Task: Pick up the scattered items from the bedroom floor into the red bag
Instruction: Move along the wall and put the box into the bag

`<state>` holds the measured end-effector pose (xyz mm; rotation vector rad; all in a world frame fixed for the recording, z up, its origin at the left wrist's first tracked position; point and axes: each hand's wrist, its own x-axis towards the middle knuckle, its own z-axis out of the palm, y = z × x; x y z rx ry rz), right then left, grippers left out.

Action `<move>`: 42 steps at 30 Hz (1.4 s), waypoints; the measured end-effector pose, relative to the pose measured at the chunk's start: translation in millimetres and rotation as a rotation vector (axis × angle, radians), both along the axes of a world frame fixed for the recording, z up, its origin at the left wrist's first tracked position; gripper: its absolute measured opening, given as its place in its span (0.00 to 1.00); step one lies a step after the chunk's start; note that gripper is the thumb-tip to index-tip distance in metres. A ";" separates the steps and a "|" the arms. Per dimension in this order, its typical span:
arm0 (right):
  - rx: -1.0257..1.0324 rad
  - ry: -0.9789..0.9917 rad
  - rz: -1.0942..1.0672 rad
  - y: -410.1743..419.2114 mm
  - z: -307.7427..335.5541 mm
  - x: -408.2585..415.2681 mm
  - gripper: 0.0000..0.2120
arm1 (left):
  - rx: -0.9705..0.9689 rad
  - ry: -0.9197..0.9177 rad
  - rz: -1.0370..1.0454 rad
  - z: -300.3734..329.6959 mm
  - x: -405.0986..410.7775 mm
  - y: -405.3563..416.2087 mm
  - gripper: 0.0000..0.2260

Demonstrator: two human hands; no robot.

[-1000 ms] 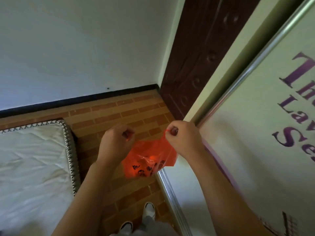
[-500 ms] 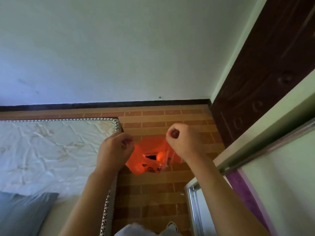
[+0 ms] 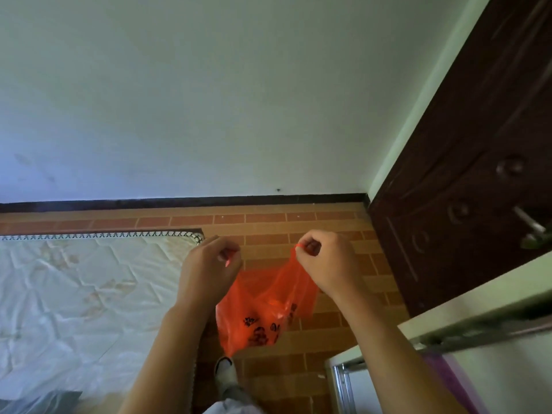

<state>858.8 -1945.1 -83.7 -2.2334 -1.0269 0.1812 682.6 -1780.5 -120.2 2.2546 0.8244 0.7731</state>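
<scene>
Turning from the closet toward the bed point(image 3: 74, 294), we've drawn both hands, left point(image 3: 209, 264) and right point(image 3: 325, 264), wider apart, each pinching the bag point(image 3: 263, 312), its mouth now stretching open for the pickup.

Black printed characters mark the lower front of the red bag point(image 3: 263, 312) that I hold up by its top edge, pinched in my left hand point(image 3: 209, 264) and my right hand point(image 3: 325, 264). The plastic is crumpled and the marks are too small and folded for me to read. I can make out no other writing, number or label.
</scene>
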 end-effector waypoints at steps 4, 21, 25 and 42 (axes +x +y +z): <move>-0.018 0.002 -0.062 38.6 6.4 20.5 0.04 | -0.010 0.016 -0.084 -1.2 38.9 51.6 0.04; -0.039 -0.008 -0.225 173.5 9.5 106.4 0.01 | -0.049 -0.043 -0.224 -18.7 138.5 209.7 0.03; -0.049 -0.032 -0.145 215.3 -1.0 142.8 0.01 | -0.052 -0.033 -0.122 -18.9 159.1 236.6 0.04; 0.048 0.116 0.244 376.8 -22.2 364.4 0.04 | -0.036 0.014 0.234 -7.1 318.1 313.7 0.04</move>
